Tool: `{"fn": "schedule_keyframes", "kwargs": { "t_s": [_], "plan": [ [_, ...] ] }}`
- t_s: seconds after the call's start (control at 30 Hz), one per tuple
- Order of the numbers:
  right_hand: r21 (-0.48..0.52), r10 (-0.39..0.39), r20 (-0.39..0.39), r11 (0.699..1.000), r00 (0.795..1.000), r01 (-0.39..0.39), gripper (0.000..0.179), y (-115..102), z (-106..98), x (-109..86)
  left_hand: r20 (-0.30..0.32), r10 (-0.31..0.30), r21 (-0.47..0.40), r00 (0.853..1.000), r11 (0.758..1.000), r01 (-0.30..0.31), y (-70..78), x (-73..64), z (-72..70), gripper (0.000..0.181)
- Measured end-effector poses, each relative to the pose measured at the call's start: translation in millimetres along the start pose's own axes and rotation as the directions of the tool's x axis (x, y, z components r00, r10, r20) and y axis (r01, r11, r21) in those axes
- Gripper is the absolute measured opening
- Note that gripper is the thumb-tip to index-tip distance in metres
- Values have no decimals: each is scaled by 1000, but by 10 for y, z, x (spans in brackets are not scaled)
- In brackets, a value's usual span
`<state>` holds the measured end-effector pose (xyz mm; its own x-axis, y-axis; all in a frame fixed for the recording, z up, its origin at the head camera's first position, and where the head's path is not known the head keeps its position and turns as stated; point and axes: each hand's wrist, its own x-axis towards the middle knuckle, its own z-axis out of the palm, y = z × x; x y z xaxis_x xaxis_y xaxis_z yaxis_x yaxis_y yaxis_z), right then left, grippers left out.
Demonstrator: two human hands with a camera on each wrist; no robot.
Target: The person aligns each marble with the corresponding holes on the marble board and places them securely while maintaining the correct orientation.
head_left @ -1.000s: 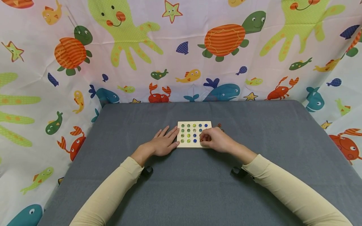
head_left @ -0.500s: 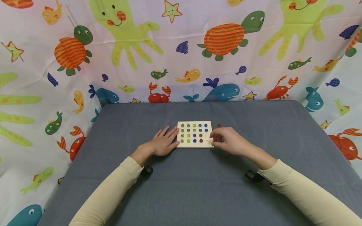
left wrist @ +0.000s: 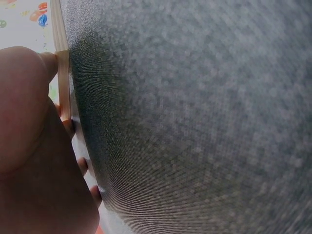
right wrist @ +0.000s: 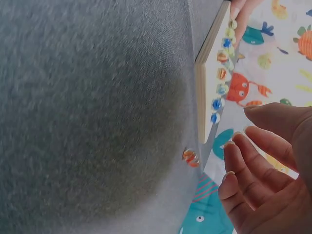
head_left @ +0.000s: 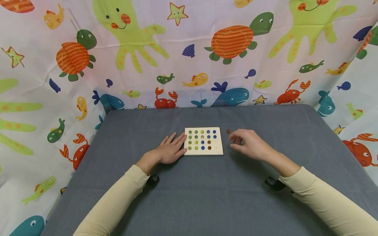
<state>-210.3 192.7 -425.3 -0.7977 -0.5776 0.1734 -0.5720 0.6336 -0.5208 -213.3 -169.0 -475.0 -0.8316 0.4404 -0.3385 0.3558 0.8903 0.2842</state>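
A pale wooden board [head_left: 218, 151] lies on the grey cloth, with rows of glass marbles in green, yellow, blue and orange set in its round hollows. Two hollows at its lower right hold no marble. My left hand [head_left: 169, 151] lies with fingers extended against the board's left side, its thumb [left wrist: 48, 66] touching the edge. To the right of the board, my right hand [head_left: 248, 143] hovers over the cloth, its fingers loosely bent and nothing visible between them. An orange marble [head_left: 228, 131] sits just beyond its fingertips, also visible in the right wrist view [right wrist: 191, 157].
Grey cloth [head_left: 189, 196] covers the table around the board. A white curtain [head_left: 177, 39] printed with sea animals hangs behind the table and along its sides. Dark straps [head_left: 275, 183] show below both wrists.
My right hand has drawn away from the board's lower right, uncovering an orange marble in the bottom row, and moved right beside the loose marble. My left hand has stayed in place.
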Motion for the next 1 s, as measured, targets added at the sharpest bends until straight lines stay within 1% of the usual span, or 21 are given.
{"fn": "schedule_keyframes", "kwargs": {
  "t_s": [0.17,0.33,0.53,0.77,1.0],
  "plan": [
    [-3,20,-14,1000,1000,-20,21,80,-26,23,-14,5,-9,1000,1000,-5,-7,8,18,70],
    [9,50,-28,999,998,-49,22,177,-36,65,-28,19,-16,999,1000,-20,13,-3,0,69],
    [29,110,-12,994,994,-110,25,283,-21,123,-21,4,-11,1000,1000,-5,37,-14,-20,69],
    [69,197,8,978,980,-197,27,380,29,205,-18,0,-18,1000,1000,0,56,-25,-30,69],
    [111,230,15,967,973,-230,27,454,73,257,-19,-4,-7,1000,1000,4,43,-1,-25,69]
  ]
}}
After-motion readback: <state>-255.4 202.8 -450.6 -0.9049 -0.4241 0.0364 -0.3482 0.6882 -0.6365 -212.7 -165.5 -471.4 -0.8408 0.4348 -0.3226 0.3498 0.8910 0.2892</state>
